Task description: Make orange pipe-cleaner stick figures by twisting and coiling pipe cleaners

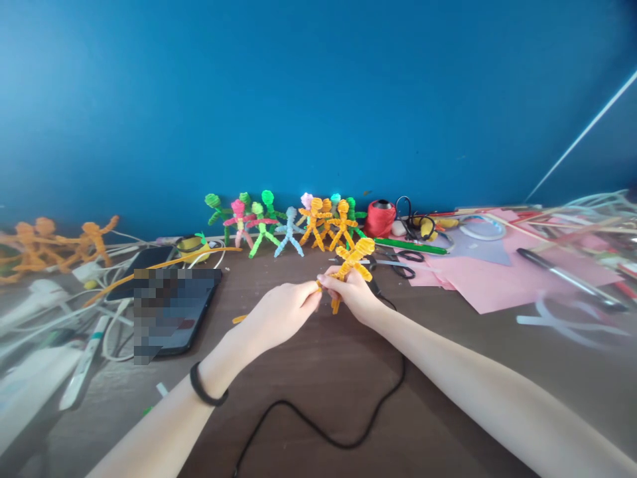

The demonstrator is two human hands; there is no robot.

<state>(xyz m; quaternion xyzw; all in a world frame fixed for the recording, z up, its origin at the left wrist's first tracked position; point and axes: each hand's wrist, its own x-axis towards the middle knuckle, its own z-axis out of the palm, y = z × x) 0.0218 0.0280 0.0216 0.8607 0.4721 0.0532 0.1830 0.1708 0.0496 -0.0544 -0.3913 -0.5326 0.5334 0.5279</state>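
Note:
A yellow-orange pipe cleaner figure (pixel 355 252) is in my right hand (pixel 354 292), its twisted limbs sticking up above the fingers and a straight end poking out below. My left hand (pixel 288 309) is closed in a pinch on an orange pipe cleaner (pixel 239 319), whose loose end shows to the left of the fist. Both hands meet just above the table, thumbs almost touching. The fingers of the left hand are mostly hidden behind its back. Behind the hands, several finished pipe cleaner figures (pixel 291 232) in green, pink, blue and orange stand against the wall.
More orange figures (pixel 44 242) stand at the far left. Below them lie a phone (pixel 199 312), white cables (pixel 107 332) and a marker (pixel 84 365). Red string (pixel 381 218), scissors (pixel 405 264), pink paper (pixel 478 285) and a pen (pixel 562 272) lie right. A black cord (pixel 328 438) crosses the table (pixel 298 378).

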